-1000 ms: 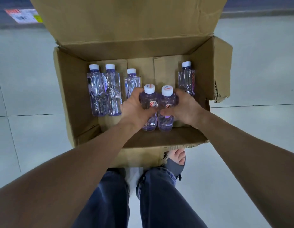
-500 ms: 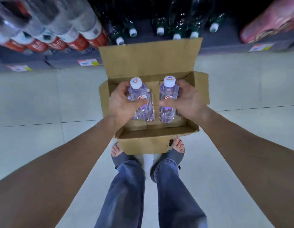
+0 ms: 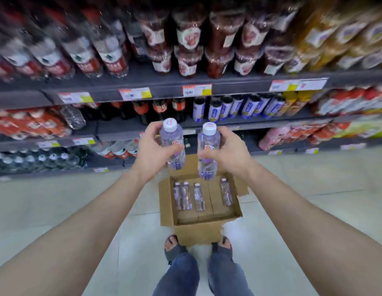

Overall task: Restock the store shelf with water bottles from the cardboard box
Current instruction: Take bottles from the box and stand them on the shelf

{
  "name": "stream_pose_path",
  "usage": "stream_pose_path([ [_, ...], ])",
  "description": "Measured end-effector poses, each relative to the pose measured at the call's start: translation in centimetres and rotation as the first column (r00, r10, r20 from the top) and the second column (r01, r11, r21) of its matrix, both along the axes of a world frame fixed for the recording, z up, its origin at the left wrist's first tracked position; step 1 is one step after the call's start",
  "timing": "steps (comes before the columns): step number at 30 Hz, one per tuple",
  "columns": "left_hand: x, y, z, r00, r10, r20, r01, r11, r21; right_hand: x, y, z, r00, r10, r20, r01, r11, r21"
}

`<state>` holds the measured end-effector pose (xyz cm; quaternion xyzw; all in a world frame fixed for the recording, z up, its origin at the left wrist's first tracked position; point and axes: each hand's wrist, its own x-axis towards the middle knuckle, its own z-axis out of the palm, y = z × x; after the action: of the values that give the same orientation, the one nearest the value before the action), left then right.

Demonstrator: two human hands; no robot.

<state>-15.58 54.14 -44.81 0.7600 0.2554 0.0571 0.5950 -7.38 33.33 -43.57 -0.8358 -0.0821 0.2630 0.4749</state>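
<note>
Now we grip a bottle [image 3: 172, 144] in our left hand [image 3: 152, 155], a second bottle [image 3: 208, 147] in our right hand [image 3: 228, 153], caps up above the box [image 3: 166, 207]; four bottles [image 3: 186, 196] stand inside it.

Upper shelf bottles [image 3: 186, 37]: blurred, we read no label.
Price tags [image 3: 135, 94]: print too smeared for us.
Boxed bottles [image 3: 199, 197]: too small for us to read.
Held bottles [image 3: 172, 144]: our fingers [image 3: 152, 130] cover part of each.
Forearms [image 3: 68, 242]: cut off at the edges.

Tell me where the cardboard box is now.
Head view, lower centre: the cardboard box sits open on the floor just ahead of the person's feet, below the two held water bottles and in front of the shelf.
</note>
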Motion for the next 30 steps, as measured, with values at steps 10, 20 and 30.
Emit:
stream_pose_path([
  [10, -6.6, 1.5, 23.5, 0.978, -0.064, 0.198, 0.037, 0.99, 0.137, -5.4, 1.2, 24.3, 0.949, 0.149, 0.277, -0.183, 0.978, 0.104],
  [20, -17.7, 0.2, 40.6, 0.946, -0.025, 0.324, -0.052, 0.973, 0.227, -14.5, 0.4, 40.5, 0.861, 0.161, 0.483, -0.261, 0.954, 0.146],
  [30, -29.4, 3.1, 52.3, 0.88, 0.082, 0.467, -0.214, 0.947, 0.238, -23.5, 5.7, 52.6, 0.778, 0.159, 0.607, -0.345, 0.917, 0.202],
])
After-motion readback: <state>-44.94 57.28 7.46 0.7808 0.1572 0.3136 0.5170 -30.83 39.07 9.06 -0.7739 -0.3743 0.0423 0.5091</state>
